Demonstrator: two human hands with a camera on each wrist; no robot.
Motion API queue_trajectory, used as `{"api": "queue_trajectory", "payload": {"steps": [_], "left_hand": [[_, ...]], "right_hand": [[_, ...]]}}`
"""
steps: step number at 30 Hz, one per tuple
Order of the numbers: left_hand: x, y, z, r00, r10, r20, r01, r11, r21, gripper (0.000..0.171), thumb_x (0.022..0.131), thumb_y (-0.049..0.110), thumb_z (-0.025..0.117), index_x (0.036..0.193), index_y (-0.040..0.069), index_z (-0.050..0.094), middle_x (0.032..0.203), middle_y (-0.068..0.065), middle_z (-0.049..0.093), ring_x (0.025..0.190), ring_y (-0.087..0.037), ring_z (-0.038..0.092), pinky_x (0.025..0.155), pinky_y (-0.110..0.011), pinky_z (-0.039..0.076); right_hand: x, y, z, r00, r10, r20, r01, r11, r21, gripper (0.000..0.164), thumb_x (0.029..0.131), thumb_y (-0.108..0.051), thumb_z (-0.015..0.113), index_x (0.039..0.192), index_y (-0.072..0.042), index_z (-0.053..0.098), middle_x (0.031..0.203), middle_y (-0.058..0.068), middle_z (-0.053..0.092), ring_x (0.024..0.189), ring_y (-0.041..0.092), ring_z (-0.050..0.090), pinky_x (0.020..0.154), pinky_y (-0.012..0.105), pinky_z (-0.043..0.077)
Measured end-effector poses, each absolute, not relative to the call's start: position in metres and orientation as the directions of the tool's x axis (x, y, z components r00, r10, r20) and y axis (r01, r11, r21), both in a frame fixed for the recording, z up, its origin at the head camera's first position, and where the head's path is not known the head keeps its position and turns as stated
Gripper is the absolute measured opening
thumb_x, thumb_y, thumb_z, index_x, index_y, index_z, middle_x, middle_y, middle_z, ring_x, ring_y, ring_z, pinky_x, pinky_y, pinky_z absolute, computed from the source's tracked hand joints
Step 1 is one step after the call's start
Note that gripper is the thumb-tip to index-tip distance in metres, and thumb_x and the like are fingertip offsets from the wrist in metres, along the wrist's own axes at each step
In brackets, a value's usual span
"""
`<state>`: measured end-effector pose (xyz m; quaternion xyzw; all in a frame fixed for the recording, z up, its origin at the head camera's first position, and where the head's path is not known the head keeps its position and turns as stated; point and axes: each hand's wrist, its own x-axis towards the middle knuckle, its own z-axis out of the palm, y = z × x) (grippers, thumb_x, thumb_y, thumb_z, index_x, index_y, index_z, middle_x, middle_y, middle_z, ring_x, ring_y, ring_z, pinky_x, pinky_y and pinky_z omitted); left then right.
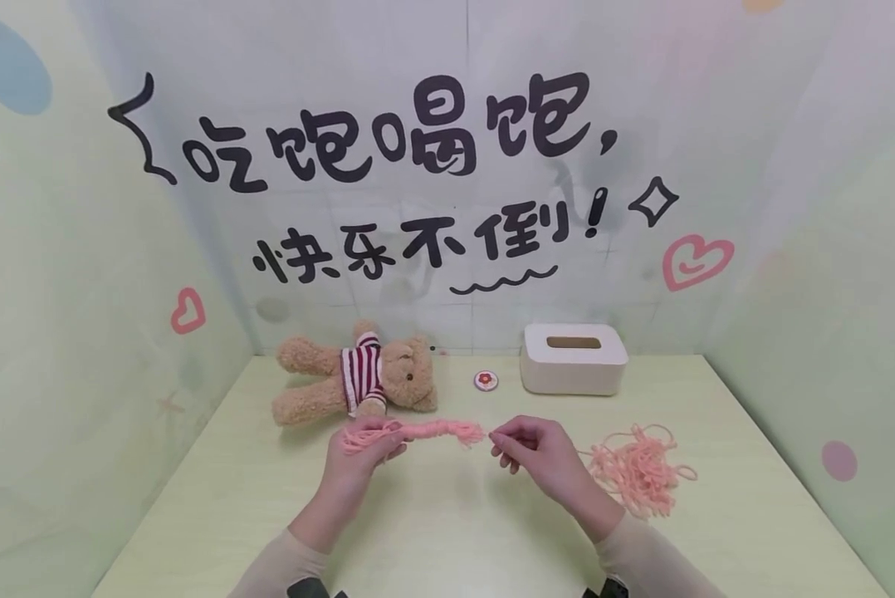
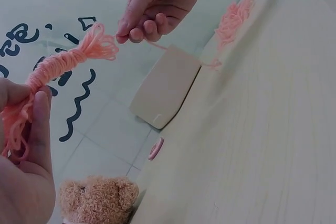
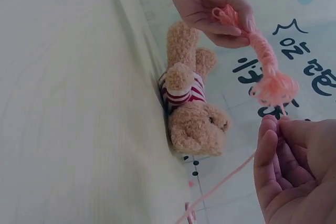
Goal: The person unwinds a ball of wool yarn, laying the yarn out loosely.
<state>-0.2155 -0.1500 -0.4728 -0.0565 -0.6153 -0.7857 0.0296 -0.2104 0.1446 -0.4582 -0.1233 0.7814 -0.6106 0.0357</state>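
My left hand (image 1: 358, 457) grips one end of a pink yarn bundle (image 1: 436, 428), wound tightly round its middle. Loose strands spill over the palm at the held end. At the far end the bundle flares into a tuft of loops (image 2: 100, 45). My right hand (image 1: 533, 448) pinches the yarn strand (image 3: 283, 109) between thumb and fingertips, just beyond that tuft. From the right hand a length of yarn (image 3: 220, 183) trails off, and a loose pink yarn pile (image 1: 638, 473) lies on the table to the right of that hand.
Behind the left hand, a teddy bear (image 1: 403, 374) in a striped shirt lies on its side. A white tissue box (image 1: 574, 361) stands at the back right of the table (image 1: 447, 531). Between them is a round flower badge (image 1: 486, 380). Printed curtains (image 1: 388, 324) enclose the table.
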Motion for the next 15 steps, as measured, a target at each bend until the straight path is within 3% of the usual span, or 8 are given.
{"api": "queue_trajectory", "payload": {"steps": [8,15], "left_hand": [[-0.221,-0.166,-0.471,-0.993,-0.052,0.105,0.115,-0.242,0.963,0.017,0.089,-0.005,0.074,0.093,0.012,0.077,0.089,0.003,0.079,0.082,-0.009,0.076,0.084,-0.031,0.067],[-0.228,-0.188,-0.467,-0.987,-0.08,0.141,0.156,-0.239,0.958,0.014,0.091,-0.003,0.073,0.097,0.009,0.078,0.088,0.005,0.08,0.082,-0.008,0.077,0.083,-0.027,0.067]], "right_hand": [[-0.204,0.185,-0.452,-0.997,-0.049,0.06,-0.074,0.367,-0.927,0.017,0.097,-0.023,0.074,0.1,-0.006,0.074,0.088,0.008,0.076,0.065,0.015,0.062,0.049,0.021,0.048],[-0.19,0.231,-0.456,-0.995,0.054,0.081,-0.043,0.501,-0.864,0.02,0.097,-0.026,0.074,0.102,-0.007,0.075,0.088,0.004,0.077,0.068,0.01,0.06,0.054,0.019,0.049]]}}
